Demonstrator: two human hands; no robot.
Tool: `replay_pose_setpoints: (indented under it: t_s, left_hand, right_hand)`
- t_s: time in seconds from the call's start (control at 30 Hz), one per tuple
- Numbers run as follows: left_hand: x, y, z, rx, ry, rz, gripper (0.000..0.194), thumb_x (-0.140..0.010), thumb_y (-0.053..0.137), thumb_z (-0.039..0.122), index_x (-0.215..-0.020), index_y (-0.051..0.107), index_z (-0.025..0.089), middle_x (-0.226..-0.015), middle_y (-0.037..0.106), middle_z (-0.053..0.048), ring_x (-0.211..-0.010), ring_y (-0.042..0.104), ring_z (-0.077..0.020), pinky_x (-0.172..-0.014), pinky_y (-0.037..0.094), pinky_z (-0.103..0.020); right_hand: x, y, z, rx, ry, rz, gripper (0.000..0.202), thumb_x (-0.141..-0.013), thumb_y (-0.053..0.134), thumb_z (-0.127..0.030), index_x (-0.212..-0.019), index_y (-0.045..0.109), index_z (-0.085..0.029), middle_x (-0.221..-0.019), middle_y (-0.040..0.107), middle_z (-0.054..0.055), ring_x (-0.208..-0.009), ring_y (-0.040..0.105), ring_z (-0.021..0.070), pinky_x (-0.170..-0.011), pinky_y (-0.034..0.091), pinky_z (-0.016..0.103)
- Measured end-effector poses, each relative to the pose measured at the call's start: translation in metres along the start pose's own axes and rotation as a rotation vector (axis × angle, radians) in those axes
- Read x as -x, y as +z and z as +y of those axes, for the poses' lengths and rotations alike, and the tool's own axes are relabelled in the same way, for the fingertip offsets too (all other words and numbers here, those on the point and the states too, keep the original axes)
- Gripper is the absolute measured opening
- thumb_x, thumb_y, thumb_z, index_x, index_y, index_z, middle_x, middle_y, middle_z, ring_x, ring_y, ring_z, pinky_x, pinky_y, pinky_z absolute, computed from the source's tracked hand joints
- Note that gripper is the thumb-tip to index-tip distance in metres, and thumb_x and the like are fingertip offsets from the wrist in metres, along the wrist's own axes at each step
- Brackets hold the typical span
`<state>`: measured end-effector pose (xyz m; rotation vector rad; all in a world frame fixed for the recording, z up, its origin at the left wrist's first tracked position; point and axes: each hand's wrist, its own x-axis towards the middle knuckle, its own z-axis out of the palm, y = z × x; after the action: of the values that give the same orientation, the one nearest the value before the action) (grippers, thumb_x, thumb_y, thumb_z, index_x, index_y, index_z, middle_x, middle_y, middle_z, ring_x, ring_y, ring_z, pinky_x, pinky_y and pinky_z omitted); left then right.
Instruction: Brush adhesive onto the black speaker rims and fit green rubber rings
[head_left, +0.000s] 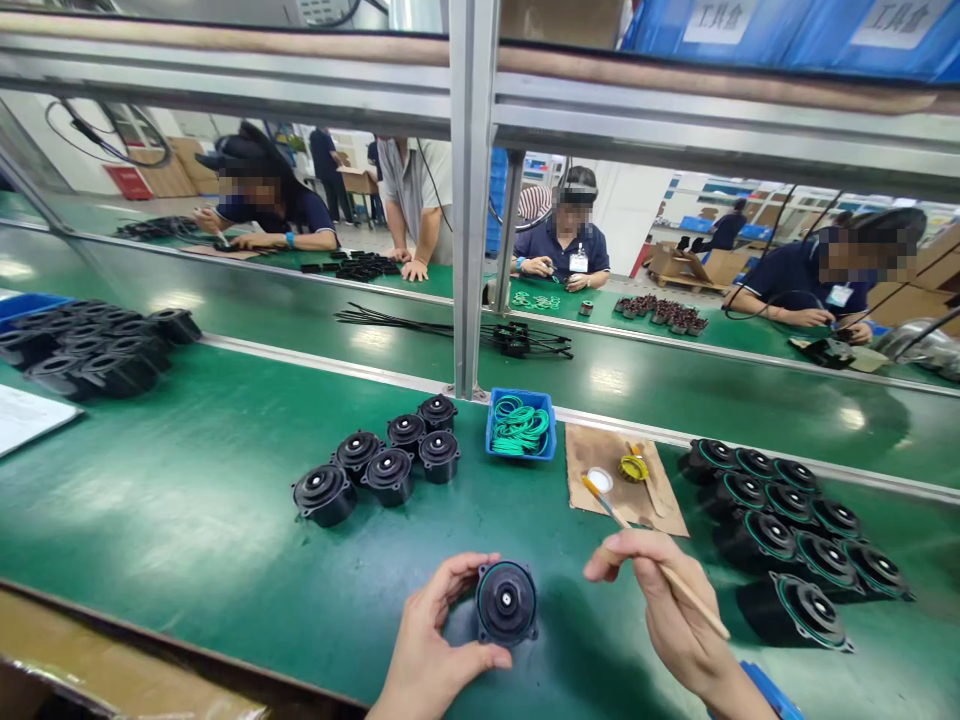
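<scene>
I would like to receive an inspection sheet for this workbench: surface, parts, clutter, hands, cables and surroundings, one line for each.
Surface: green benchtop, glossy, with light reflections.
Parts: black housing with a green ring in hand; six housings grouped left of the blue bin; more at right, several showing green rings.
Clutter: cardboard sheet bearing a yellow pot; white paper at left edge.
Grips: left hand around the black housing; right hand holding a brush.
Cables: black cable hanging upper left.
Surroundings: co-workers seated beyond the metal post.
</scene>
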<state>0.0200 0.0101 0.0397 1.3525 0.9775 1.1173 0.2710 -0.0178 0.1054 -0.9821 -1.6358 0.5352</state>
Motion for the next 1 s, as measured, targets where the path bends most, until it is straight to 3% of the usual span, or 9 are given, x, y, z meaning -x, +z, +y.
replay_pose_setpoints:
  t_s: [0.1, 0.23, 0.5, 0.83, 0.93, 1.0]
  left_hand:
    - [0.004, 0.001, -0.004, -0.013, -0.003, -0.030, 0.072, -0.044, 0.099, 0.029, -0.108, 0.068, 0.024, -0.114, 0.077, -0.006, -0.109, 0.072, -0.0252, -0.096, 0.056, -0.029]
    - [0.007, 0.000, -0.010, -0.058, 0.024, -0.071, 0.073, -0.048, 0.098, 0.031, -0.115, 0.066, 0.027, -0.119, 0.076, -0.004, -0.113, 0.070, -0.0250, -0.101, 0.054, -0.030]
    - [0.003, 0.004, -0.005, -0.138, 0.162, -0.101, 0.072, -0.049, 0.093, 0.051, -0.112, 0.069, 0.025, -0.109, 0.079, -0.006, -0.101, 0.075, -0.0260, -0.090, 0.060, -0.029]
    - [0.003, 0.006, 0.002, -0.233, 0.223, -0.097, 0.070, -0.053, 0.088, 0.059, -0.111, 0.067, 0.026, -0.104, 0.080, -0.004, -0.094, 0.077, -0.0227, -0.083, 0.061, -0.025]
    - [0.005, 0.008, 0.001, -0.328, 0.290, -0.061, 0.068, -0.056, 0.088, 0.059, -0.111, 0.064, 0.026, -0.103, 0.079, -0.003, -0.092, 0.077, -0.0226, -0.081, 0.062, -0.028]
    - [0.008, 0.012, -0.004, -0.411, 0.357, -0.010, 0.063, -0.060, 0.087, 0.055, -0.110, 0.061, 0.025, -0.103, 0.077, -0.004, -0.092, 0.076, -0.0230, -0.081, 0.062, -0.030]
  right_hand:
    - [0.001, 0.002, -0.001, 0.011, 0.044, -0.091, 0.024, -0.106, 0.037, -0.026, -0.111, 0.061, -0.027, -0.098, 0.072, 0.004, -0.080, 0.067, 0.0163, -0.073, 0.055, 0.027]
    - [0.001, 0.003, -0.004, 0.093, 0.078, -0.189, 0.024, -0.106, 0.035, -0.024, -0.109, 0.058, -0.028, -0.101, 0.072, 0.003, -0.092, 0.068, 0.0152, -0.082, 0.054, 0.023]
    - [-0.001, 0.000, -0.014, 0.183, 0.098, -0.335, 0.009, -0.102, 0.040, -0.024, -0.096, 0.044, -0.029, -0.118, 0.071, 0.000, -0.106, 0.065, 0.0178, -0.090, 0.051, 0.029]
    - [0.001, -0.002, -0.010, 0.198, 0.118, -0.346, 0.010, -0.100, 0.039, -0.021, -0.093, 0.041, -0.028, -0.120, 0.070, 0.002, -0.107, 0.066, 0.0195, -0.093, 0.050, 0.034]
    - [0.004, -0.001, -0.007, 0.226, 0.132, -0.326, 0.010, -0.101, 0.042, -0.031, -0.092, 0.039, -0.027, -0.114, 0.071, 0.005, -0.102, 0.067, 0.0211, -0.087, 0.052, 0.034]
    - [0.005, 0.005, -0.006, 0.289, 0.157, -0.294, 0.024, -0.097, 0.050, -0.046, -0.091, 0.038, -0.026, -0.105, 0.071, 0.007, -0.096, 0.068, 0.0240, -0.078, 0.053, 0.034]
